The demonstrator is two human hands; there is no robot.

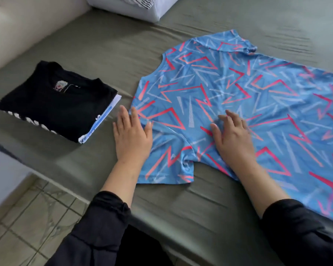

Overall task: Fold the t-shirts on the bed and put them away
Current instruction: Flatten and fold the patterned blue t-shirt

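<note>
Blue patterned t-shirt (229, 104) is lying spread flat on the grey-green bed sheet (181, 198), collar end toward the folded pile, body running off the right edge of view. Left hand (132, 137) is pressing flat at the shirt's near shoulder edge, fingers straight and close together, gripping nothing, partly on sheet, partly on cloth. Right hand (233, 135) is resting palm-down on the chest area, fingers slightly spread, also holding nothing. Likely smoothing before the first fold. Risks: thin slippery fabric is bunching near the sleeve (173, 166), so wrinkles may get folded in; the near sleeve is sitting close to the bed edge and could slide off. Black folded t-shirt (56, 104) is sitting on a stack just left, close enough to get nudged.
</note>
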